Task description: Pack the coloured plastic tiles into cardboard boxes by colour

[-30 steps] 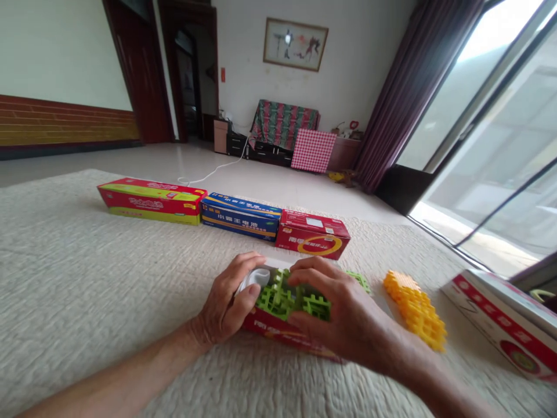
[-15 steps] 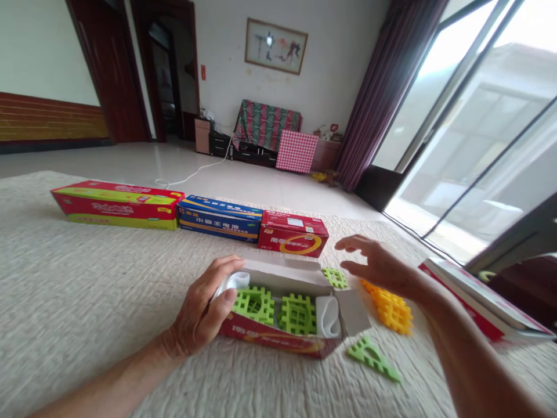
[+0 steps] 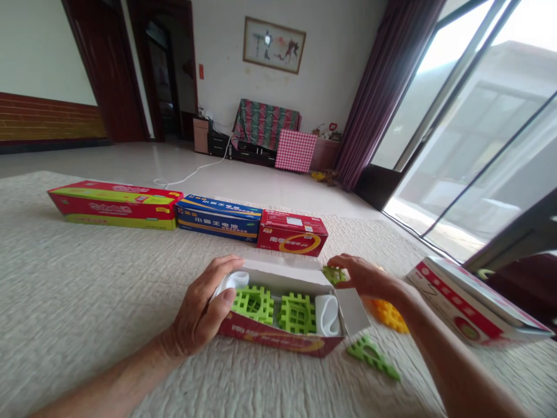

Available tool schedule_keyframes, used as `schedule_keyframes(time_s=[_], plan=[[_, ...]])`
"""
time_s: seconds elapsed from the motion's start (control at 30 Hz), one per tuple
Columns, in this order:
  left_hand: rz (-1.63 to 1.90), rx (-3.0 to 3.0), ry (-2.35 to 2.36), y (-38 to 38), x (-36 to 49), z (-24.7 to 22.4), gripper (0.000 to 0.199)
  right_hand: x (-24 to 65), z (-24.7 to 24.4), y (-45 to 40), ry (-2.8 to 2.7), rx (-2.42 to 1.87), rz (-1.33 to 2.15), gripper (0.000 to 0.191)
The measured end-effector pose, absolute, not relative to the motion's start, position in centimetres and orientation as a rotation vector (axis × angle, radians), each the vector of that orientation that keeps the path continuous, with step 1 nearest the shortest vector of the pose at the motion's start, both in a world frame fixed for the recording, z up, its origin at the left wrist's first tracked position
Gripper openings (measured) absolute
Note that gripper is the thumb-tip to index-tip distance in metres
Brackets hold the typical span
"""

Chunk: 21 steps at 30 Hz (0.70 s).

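On the cream mat [image 3: 130, 278], an open red box [image 3: 278, 341] lies toward the near edge, its long side facing the wearer. The left hand [image 3: 202, 310] clasps the box's left end, fingers bent over the far left corner and thumb pressed at the near side, beside a white roll [image 3: 237, 280] tucked in that end. Inside, two green lattice pieces [image 3: 298, 313] sit side by side, and a second white roll [image 3: 327, 316] fills the right end. The box's far flap [image 3: 282, 264] stands out behind, and its end flap [image 3: 353, 312] folds outward to the right. Just past the box's far right corner, the right hand [image 3: 363, 277] has thumb and fingers closed on a small green square piece [image 3: 333, 274]; whether it is off the mat cannot be told. A green triangular piece [image 3: 379, 361] lies just below the end flap, and yellow pieces [image 3: 393, 319] lie partly hidden by the right forearm. Toward the mat's right edge rests a white and red box [image 3: 474, 310]. Along the far edge runs a row: a red and lime box [image 3: 115, 206], a blue box [image 3: 219, 217] and a closed red box [image 3: 292, 233].
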<state>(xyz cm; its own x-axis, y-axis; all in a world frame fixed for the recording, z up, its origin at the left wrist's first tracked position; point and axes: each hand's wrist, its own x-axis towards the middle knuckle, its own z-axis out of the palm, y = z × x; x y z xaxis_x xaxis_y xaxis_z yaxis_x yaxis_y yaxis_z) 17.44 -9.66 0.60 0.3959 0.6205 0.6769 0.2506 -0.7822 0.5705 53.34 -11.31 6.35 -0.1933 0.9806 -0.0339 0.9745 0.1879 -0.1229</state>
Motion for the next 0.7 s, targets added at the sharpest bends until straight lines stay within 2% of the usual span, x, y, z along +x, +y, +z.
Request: schedule_keyframes(time_s=[0.13, 0.3, 0.43, 0.7], plan=[[1.353, 2.288, 0.745, -9.7, 17.4, 0.6, 0.038, 51.5, 9.3, -12.5, -2.151, -1.762, -0.066, 0.038], [1.365, 2.282, 0.752, -9.7, 17.5, 0.6, 0.036, 44.8, 12.9, -16.8, -2.275, -1.386, 0.084, 0.039], [1.362, 2.285, 0.749, -9.7, 17.5, 0.6, 0.036, 42.0, 12.5, -18.4, -2.411, -1.398, 0.123, 0.041], [1.361, 2.276, 0.747, -9.7, 17.5, 0.6, 0.037, 42.5, 11.4, -18.1, -2.484, -1.419, 0.115, 0.044]])
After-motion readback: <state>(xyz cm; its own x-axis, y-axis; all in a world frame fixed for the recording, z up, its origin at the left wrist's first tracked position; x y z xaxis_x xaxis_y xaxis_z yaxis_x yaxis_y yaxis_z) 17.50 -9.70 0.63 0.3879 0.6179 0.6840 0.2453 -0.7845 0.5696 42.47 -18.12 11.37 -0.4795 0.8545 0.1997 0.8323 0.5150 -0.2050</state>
